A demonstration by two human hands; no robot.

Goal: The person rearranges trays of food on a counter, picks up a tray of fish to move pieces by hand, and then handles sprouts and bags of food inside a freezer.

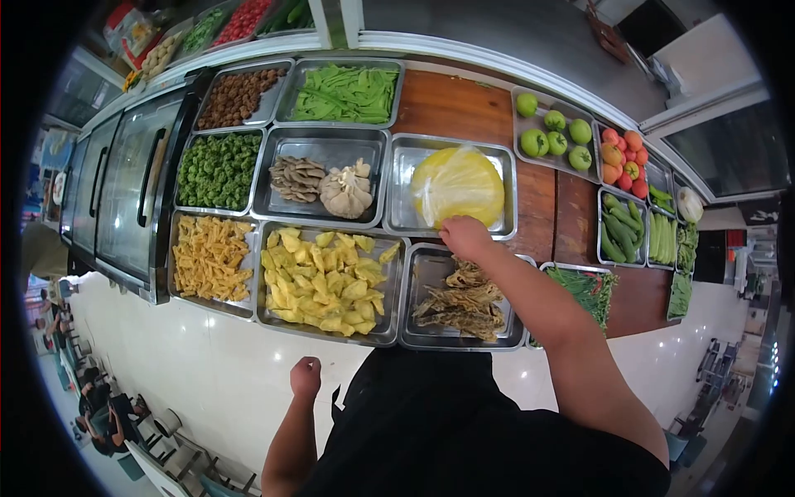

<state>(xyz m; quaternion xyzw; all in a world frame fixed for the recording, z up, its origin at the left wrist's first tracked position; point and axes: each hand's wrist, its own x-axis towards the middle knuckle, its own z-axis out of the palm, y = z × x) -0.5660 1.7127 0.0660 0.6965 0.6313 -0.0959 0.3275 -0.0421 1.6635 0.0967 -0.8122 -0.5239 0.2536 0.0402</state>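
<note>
My right hand (pixel 466 237) reaches across the counter, its fingers curled over the near rim of a metal tray (pixel 401 184). Inside that tray lies a round yellow slab (pixel 457 186) under clear plastic film, close to my fingertips. My left hand (pixel 305 377) hangs in front of my body, closed, with nothing visible in it. Below my right forearm stands a tray of dried brown strips (pixel 460 308), partly covered by the arm. Left of the yellow slab, another tray holds grey oyster mushrooms (pixel 296 179) and a pale mushroom cluster (pixel 346 192).
Around these are trays of yellow chunks (pixel 323 286), yellow pieces (pixel 211 258), green balls (pixel 217 170), brown balls (pixel 240 97) and green pods (pixel 344 93). Green tomatoes (pixel 556 142), red tomatoes (pixel 625 161) and cucumbers (pixel 621 228) stand right. A glass-doored cabinet (pixel 128 190) borders the left.
</note>
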